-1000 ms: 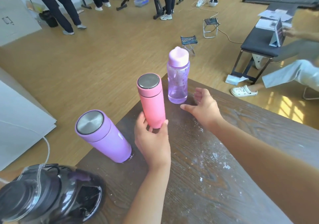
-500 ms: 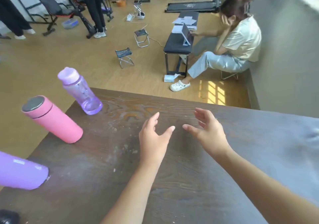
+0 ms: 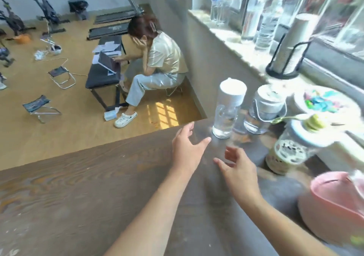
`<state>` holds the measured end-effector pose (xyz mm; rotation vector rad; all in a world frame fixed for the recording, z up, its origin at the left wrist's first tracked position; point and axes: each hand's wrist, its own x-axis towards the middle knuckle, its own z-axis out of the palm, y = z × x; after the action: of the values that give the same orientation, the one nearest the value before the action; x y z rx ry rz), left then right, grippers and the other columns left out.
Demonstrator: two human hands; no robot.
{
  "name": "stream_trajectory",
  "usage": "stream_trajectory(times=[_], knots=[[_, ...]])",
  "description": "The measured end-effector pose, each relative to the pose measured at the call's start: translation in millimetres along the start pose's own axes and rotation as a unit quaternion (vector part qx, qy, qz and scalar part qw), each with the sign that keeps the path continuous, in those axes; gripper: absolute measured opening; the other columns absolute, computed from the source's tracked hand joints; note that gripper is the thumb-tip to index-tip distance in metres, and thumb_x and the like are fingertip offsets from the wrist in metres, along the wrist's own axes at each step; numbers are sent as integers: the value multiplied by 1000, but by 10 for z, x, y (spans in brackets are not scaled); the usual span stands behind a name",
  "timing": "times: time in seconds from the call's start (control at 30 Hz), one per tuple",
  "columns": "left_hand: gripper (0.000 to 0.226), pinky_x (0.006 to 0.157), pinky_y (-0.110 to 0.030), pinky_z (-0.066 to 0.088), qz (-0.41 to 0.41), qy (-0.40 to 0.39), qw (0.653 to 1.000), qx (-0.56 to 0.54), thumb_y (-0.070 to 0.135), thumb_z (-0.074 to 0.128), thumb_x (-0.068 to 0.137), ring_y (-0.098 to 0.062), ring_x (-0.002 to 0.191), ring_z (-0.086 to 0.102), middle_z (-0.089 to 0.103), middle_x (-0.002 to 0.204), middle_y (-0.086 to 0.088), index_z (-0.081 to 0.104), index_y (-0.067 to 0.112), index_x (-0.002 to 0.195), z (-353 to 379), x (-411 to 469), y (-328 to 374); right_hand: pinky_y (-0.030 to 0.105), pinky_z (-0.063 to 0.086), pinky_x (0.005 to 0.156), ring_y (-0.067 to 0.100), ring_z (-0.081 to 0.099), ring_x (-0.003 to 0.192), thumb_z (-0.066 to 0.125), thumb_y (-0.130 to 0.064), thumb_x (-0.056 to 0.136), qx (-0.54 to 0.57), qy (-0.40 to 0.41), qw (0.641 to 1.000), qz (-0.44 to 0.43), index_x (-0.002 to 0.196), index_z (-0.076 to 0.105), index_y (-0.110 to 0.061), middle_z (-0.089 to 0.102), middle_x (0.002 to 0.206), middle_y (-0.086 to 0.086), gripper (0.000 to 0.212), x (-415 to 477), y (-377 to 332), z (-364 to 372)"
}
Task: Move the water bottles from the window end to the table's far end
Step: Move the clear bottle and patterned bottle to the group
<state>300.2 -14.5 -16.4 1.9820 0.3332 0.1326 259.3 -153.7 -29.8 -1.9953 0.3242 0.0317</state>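
Note:
Near the window end of the dark wooden table (image 3: 78, 186) stands a clear bottle with a white lid (image 3: 228, 109). Behind it is a clear bottle with a grey lid and wire handle (image 3: 266, 109). To the right stands a patterned bottle with a green-topped lid (image 3: 291, 149). My left hand (image 3: 187, 149) hovers open just left of the white-lidded bottle, fingers spread, not touching it. My right hand (image 3: 238, 167) is open too, below that bottle and left of the patterned one. Neither hand holds anything.
A pink basin (image 3: 338, 202) sits at the table's right edge. A round tin with coloured bits (image 3: 323, 102) and a cup holder (image 3: 289, 50) stand by the window sill, along with tall clear bottles (image 3: 266, 19). A person sits at a black bench (image 3: 102, 76) beyond the table.
My view has swung right from the table's far end, where the pink and purple bottles stand, to the window end. Both open hands have moved toward the clear bottles there.

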Motion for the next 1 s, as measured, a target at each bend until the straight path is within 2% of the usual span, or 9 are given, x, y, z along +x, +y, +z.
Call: stream_trajectory(times=[0.13,0.2,0.33,0.4,0.57,0.67,0.8,0.9,1.0], knots=[[93,128,-45,48,-4,-25,1000,18,32,98,80,-21,146,61,64,159,-5,54,19,161,529,250,188,31,48,92,23,66,101,82,-25,83,23,103,992,74,125,63,-8,68,107,5,49,35,242,-250],[93,122,-47,53,-10,-17,1000,24,31,101,73,-24,139,67,71,150,-5,58,20,155,738,358,216,31,45,92,27,63,107,83,-24,83,41,151,981,117,129,60,-4,65,113,10,55,8,363,-316],[81,111,-49,61,-19,19,1000,5,26,103,67,-27,120,77,79,130,-5,65,22,139,984,477,196,49,46,108,38,58,122,86,-23,78,97,218,956,170,138,51,6,61,126,24,75,22,510,-314],[76,109,-50,61,-16,28,999,12,27,102,70,-29,119,75,79,128,-5,65,21,136,1029,484,195,51,39,114,39,49,131,86,-20,77,128,249,941,189,141,44,10,53,136,27,82,60,475,-312],[68,101,-34,57,-15,49,999,-4,24,99,76,-27,118,74,79,128,-5,66,19,135,1065,502,199,38,22,119,34,26,143,87,-15,78,174,310,914,198,149,30,11,35,151,32,95,222,414,-384],[66,102,-41,64,-26,54,998,-20,23,102,71,-26,109,78,82,118,-2,69,20,128,1046,516,178,30,18,115,38,28,148,86,-6,76,171,358,902,172,157,23,5,33,157,30,103,334,408,-435],[70,95,-31,56,-26,59,998,-23,23,102,73,-18,111,73,74,115,9,68,23,134,892,431,143,34,30,105,41,48,130,92,-13,67,147,405,892,137,148,44,-6,49,137,28,95,451,396,-431],[61,90,-24,52,-25,69,996,-43,20,102,73,-7,102,71,67,100,25,65,35,119,646,284,61,36,27,100,42,52,124,93,-23,63,95,421,895,117,138,53,-2,57,129,29,87,451,394,-429],[59,81,-10,49,-29,85,994,-62,18,101,74,0,99,71,67,100,29,69,32,121,272,122,-47,46,39,101,42,55,117,89,-30,61,62,396,911,98,129,58,-6,64,122,23,78,418,397,-373]])
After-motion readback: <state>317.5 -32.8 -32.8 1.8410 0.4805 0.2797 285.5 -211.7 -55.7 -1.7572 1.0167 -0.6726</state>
